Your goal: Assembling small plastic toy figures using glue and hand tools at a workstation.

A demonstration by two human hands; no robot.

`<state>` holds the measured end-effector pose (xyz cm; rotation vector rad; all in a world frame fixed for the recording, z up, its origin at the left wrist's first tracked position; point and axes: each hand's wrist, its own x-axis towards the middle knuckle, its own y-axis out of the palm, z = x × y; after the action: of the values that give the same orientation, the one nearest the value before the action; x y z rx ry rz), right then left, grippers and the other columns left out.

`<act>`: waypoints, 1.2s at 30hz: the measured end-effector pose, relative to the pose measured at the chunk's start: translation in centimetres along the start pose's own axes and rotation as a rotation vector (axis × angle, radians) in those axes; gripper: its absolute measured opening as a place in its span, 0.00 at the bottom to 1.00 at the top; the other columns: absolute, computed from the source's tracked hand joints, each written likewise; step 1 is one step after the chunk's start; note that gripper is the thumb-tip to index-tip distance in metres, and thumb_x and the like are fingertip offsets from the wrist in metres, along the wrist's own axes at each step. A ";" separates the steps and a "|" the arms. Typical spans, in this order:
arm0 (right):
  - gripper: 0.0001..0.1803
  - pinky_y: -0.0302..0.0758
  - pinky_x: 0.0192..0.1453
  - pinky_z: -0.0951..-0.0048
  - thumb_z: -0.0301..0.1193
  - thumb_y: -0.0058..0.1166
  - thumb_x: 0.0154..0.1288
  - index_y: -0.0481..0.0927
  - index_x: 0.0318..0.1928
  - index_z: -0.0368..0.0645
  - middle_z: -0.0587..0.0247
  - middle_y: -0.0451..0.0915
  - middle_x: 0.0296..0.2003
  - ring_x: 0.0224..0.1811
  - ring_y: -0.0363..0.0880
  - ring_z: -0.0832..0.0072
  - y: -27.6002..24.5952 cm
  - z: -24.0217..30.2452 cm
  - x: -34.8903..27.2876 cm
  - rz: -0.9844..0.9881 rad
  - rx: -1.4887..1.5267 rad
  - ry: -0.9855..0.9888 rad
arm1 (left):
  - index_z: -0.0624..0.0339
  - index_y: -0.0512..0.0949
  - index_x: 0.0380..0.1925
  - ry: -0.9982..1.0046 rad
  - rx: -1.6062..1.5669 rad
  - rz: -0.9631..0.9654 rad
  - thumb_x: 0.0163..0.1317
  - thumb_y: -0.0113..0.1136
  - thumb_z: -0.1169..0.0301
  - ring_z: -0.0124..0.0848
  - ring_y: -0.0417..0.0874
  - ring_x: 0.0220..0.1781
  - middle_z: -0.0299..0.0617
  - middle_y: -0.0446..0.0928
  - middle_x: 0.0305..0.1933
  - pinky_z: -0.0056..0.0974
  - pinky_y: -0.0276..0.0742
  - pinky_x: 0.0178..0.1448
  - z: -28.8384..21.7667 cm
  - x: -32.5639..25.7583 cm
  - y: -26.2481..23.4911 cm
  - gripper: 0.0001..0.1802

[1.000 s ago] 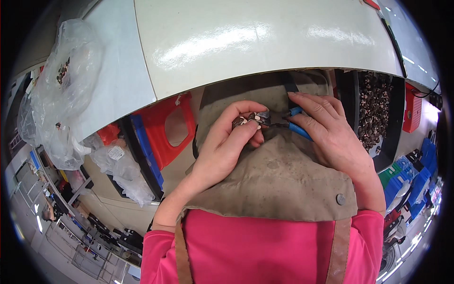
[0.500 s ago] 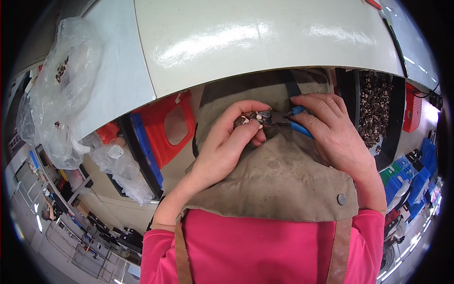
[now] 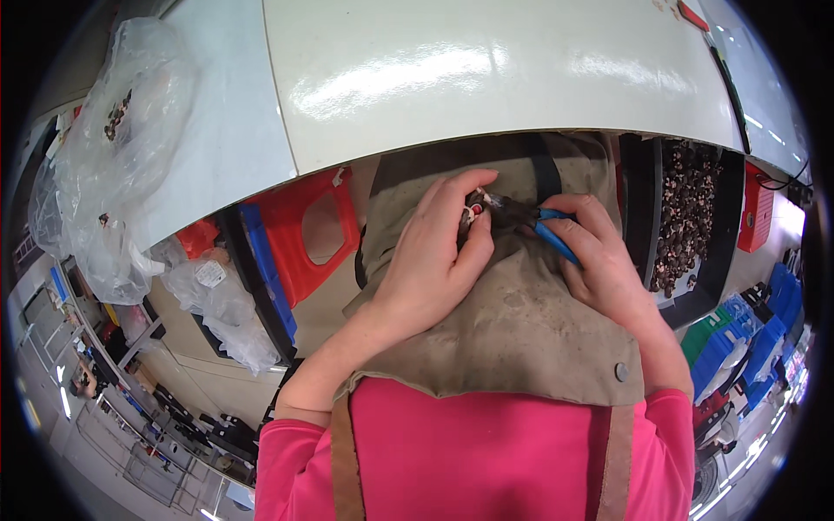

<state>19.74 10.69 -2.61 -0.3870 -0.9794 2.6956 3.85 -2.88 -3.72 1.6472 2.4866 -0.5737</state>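
Where apron (image 3: 521, 330) sags — white tabletop (image 3: 486, 78)

A white table (image 3: 486, 78), clear plastic bags (image 3: 113, 156), a red stool (image 3: 308, 234).

Head view, looking down past the edge of the white desk (image 3: 486, 78) onto a brown apron (image 3: 512, 321) lying over the lap. Left hand (image 3: 430, 260) is pinching a small metal part with a red spot (image 3: 475, 211) just below the desk edge at frame centre. Right hand (image 3: 599, 260) is gripping blue-handled pliers (image 3: 534, 224), nose touching the part. A black tray of small dark pieces (image 3: 686, 217) is sitting at the right. A red and blue stool (image 3: 300, 239) is standing left of centre. Clear plastic bags (image 3: 113, 156) are lying at the upper left.
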 end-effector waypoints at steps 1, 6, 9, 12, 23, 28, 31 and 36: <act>0.19 0.69 0.51 0.64 0.12 0.45 0.44 0.75 0.41 0.35 0.51 0.70 0.44 0.48 0.71 0.57 0.6 -0.2 -0.2 0.000 -0.001 -0.003 | 0.60 0.66 0.53 0.072 0.054 -0.024 0.60 0.48 0.77 0.26 0.71 0.35 0.40 0.69 0.37 0.28 0.67 0.41 0.1 0.2 0.1 0.19; 0.17 0.68 0.52 0.71 0.12 0.39 0.50 0.75 0.41 0.32 0.54 0.70 0.48 0.51 0.71 0.66 2.4 -0.4 -0.3 -0.048 0.371 0.123 | 0.60 0.65 0.54 0.143 0.085 -0.074 0.60 0.47 0.78 0.29 0.71 0.35 0.42 0.67 0.38 0.30 0.68 0.40 0.3 0.3 0.0 0.20; 0.14 0.66 0.53 0.74 0.15 0.41 0.56 0.76 0.42 0.32 0.56 0.71 0.47 0.51 0.71 0.69 2.6 -0.1 -0.5 -0.033 0.570 0.218 | 0.60 0.64 0.55 0.149 0.047 -0.061 0.61 0.47 0.77 0.29 0.72 0.35 0.42 0.67 0.39 0.30 0.68 0.40 0.3 0.5 0.1 0.21; 0.11 0.63 0.55 0.76 0.21 0.44 0.62 0.77 0.42 0.33 0.59 0.71 0.47 0.51 0.70 0.72 2.7 -0.4 -0.5 -0.025 0.699 0.230 | 0.60 0.64 0.56 0.170 0.024 -0.052 0.62 0.48 0.76 0.29 0.72 0.35 0.42 0.67 0.39 0.30 0.68 0.41 0.4 0.6 0.1 0.20; 0.11 0.66 0.45 0.83 0.23 0.46 0.64 0.78 0.45 0.38 0.68 0.70 0.46 0.43 0.69 0.84 2.9 0.2 -0.8 0.024 0.968 0.419 | 0.60 0.64 0.56 0.132 -0.047 -0.014 0.65 0.47 0.71 0.26 0.74 0.39 0.41 0.68 0.43 0.28 0.69 0.44 0.9 0.5 0.6 0.19; 0.11 0.65 0.45 0.84 0.22 0.46 0.64 0.78 0.45 0.38 0.70 0.70 0.46 0.43 0.68 0.85 3.5 0.2 -1.6 -0.002 1.028 0.434 | 0.59 0.64 0.55 0.121 -0.067 0.005 0.65 0.48 0.71 0.25 0.74 0.39 0.40 0.69 0.42 0.28 0.69 0.45 1.1 0.1 1.0 0.19; 0.11 0.65 0.46 0.84 0.22 0.46 0.63 0.78 0.45 0.38 0.70 0.69 0.46 0.44 0.68 0.85 3.9 -0.1 -2.0 -0.022 1.061 0.404 | 0.59 0.65 0.55 0.148 -0.064 0.012 0.65 0.48 0.72 0.24 0.74 0.40 0.39 0.70 0.42 0.28 0.69 0.45 1.0 0.0 1.1 0.18; 0.11 0.65 0.46 0.84 0.21 0.46 0.62 0.78 0.44 0.38 0.69 0.70 0.47 0.44 0.68 0.85 4.2 -0.2 -2.5 -0.018 1.112 0.400 | 0.59 0.65 0.55 0.181 -0.086 0.015 0.64 0.48 0.72 0.24 0.74 0.39 0.38 0.70 0.41 0.27 0.69 0.44 1.2 -0.3 1.4 0.18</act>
<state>21.54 6.87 -5.10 -0.5920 0.6218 2.5068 5.08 -3.13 -5.07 1.7558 2.5788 -0.3242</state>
